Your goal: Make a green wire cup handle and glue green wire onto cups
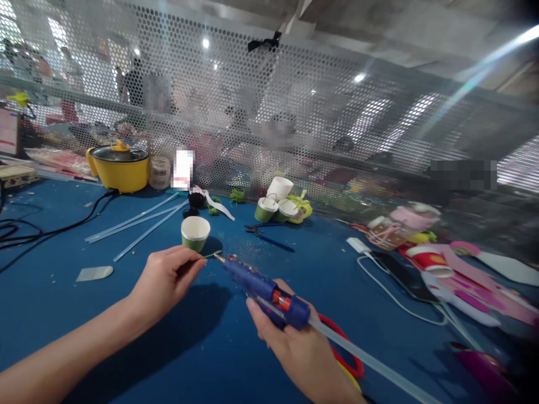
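My right hand (290,342) grips a blue hot glue gun (261,289) with a clear glue stick (370,362) trailing out of its back. Its nozzle points up and left, almost touching a thin green strand (211,255). My left hand (166,280) pinches that strand between closed fingers, just above the blue table (63,314). A small green and white paper cup (195,232) stands upright right behind the left hand's fingertips.
Several long glue sticks (135,227) lie at the back left beside a yellow pot (120,165) and black cables (37,230). More paper cups (275,205), pliers (263,230), red-handled scissors (347,356), a phone with a white cable (396,275) and pink craft pieces (463,280) lie to the right. A perforated metal screen (295,112) closes off the back.
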Demonstrator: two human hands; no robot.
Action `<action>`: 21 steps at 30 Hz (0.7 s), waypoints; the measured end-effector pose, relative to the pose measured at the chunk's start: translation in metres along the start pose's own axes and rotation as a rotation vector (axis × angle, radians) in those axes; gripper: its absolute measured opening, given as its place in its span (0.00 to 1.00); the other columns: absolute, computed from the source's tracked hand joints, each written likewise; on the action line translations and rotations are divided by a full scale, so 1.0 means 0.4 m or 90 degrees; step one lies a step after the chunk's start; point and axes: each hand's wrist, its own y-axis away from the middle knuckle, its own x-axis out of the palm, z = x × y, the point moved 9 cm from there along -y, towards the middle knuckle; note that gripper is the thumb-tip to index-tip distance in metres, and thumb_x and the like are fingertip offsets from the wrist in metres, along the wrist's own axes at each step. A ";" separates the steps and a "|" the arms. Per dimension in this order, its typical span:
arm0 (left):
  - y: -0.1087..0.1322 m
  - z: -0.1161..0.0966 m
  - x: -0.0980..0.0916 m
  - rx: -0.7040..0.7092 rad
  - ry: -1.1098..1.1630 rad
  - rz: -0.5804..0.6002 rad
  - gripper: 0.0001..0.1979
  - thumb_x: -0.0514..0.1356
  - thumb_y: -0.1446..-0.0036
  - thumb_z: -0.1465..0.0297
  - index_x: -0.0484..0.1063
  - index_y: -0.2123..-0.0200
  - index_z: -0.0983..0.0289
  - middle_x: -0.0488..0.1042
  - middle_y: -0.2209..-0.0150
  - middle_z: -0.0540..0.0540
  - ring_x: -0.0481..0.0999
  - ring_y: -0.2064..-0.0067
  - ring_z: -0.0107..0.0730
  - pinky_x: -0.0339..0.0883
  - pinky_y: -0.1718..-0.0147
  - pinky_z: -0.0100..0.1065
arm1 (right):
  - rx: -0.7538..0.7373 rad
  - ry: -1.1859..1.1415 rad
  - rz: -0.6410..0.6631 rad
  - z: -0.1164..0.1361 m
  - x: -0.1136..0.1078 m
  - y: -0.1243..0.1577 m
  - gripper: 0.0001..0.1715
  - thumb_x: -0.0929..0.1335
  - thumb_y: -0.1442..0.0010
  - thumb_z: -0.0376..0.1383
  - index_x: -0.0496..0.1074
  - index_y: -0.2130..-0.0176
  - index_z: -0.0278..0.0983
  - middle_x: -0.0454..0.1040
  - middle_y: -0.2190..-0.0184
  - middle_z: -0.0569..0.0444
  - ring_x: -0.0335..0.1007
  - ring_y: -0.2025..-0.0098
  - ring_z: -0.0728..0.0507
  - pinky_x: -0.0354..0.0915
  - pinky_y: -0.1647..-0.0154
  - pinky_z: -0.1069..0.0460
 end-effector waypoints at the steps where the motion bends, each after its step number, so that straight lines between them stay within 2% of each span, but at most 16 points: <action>1: 0.000 0.000 0.000 0.000 0.000 0.000 0.08 0.54 0.46 0.71 0.71 0.74 0.66 0.70 0.79 0.50 0.66 0.79 0.22 0.57 0.80 0.22 | -0.008 0.006 0.000 0.003 -0.001 0.000 0.11 0.61 0.44 0.40 0.70 0.71 0.40 0.69 0.82 0.58 0.66 0.80 0.49 0.64 0.78 0.57; 13: -0.004 0.002 0.000 -0.003 0.008 -0.005 0.09 0.54 0.46 0.70 0.71 0.73 0.66 0.69 0.79 0.50 0.66 0.79 0.21 0.58 0.80 0.22 | -0.002 0.008 -0.026 0.008 -0.014 -0.006 0.12 0.60 0.44 0.39 0.70 0.72 0.39 0.66 0.84 0.58 0.65 0.81 0.49 0.63 0.80 0.57; 21: -0.001 0.003 0.005 -0.010 0.021 0.009 0.09 0.53 0.46 0.69 0.70 0.74 0.66 0.68 0.80 0.50 0.66 0.80 0.22 0.59 0.80 0.22 | 0.016 -0.033 -0.011 0.006 -0.009 -0.007 0.11 0.61 0.44 0.39 0.69 0.71 0.39 0.68 0.83 0.58 0.65 0.81 0.49 0.65 0.78 0.57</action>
